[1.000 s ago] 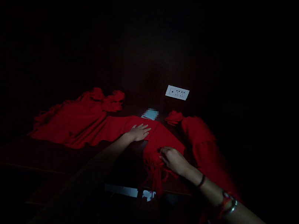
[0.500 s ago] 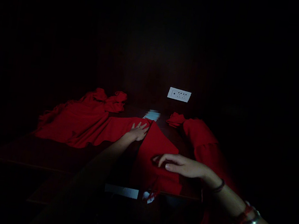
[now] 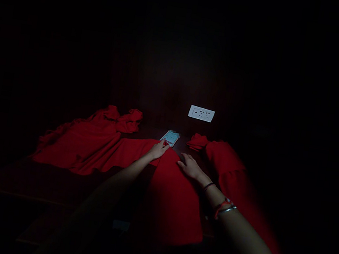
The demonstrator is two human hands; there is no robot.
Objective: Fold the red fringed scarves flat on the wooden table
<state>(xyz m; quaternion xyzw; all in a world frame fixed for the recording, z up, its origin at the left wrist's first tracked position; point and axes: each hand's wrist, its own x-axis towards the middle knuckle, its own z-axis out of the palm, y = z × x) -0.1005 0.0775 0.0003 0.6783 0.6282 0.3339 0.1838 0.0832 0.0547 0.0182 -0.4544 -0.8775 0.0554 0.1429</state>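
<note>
A long red cloth [image 3: 174, 200] lies across a dark table and is folded at an angle near the middle, with one panel running toward me over the front edge. At the top of that fold, my left hand [image 3: 159, 150] has its thumb and fingers closed on the cloth, close to a phone-like device [image 3: 170, 137] with a lit screen. My right hand [image 3: 191, 167] is at the right edge of the same panel, its fingers bent and somewhat apart. Whether those fingertips touch the cloth is hard to see.
More red cloth [image 3: 80, 143] lies bunched and wrinkled on the left. Another red piece [image 3: 230, 166] extends down the right side. A white socket plate [image 3: 201, 113] is on the dark wall behind. The table's front edge [image 3: 19, 194] shows faintly; the surroundings are very dark.
My left hand has gone from lying flat to pinching the fold. My right hand has moved away from me and left to the panel's edge. The near panel now hangs smoother and lower.
</note>
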